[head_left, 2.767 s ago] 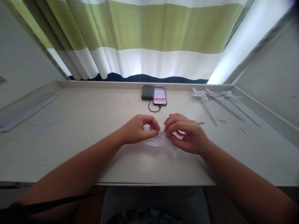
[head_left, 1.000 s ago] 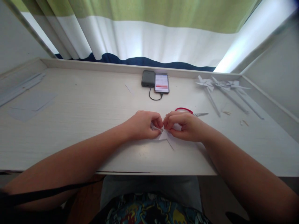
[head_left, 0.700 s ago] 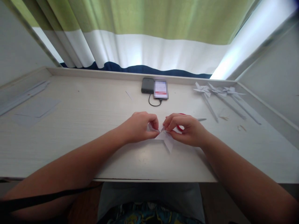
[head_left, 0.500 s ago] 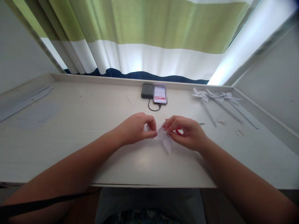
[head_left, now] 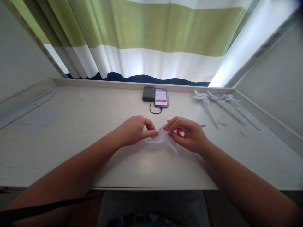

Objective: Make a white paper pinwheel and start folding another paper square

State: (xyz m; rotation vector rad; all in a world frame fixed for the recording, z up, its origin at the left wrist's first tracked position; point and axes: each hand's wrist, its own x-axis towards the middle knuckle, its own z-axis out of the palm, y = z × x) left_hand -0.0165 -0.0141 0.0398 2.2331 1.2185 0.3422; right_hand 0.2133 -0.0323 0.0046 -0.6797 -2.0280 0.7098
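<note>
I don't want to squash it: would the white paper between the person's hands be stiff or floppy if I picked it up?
Probably floppy: the white paper looks thin and is bent in places. It's likely light, since the right hand only pinches it. Its narrow lower point, which sticks out free, might crease easily if squeezed.
</note>
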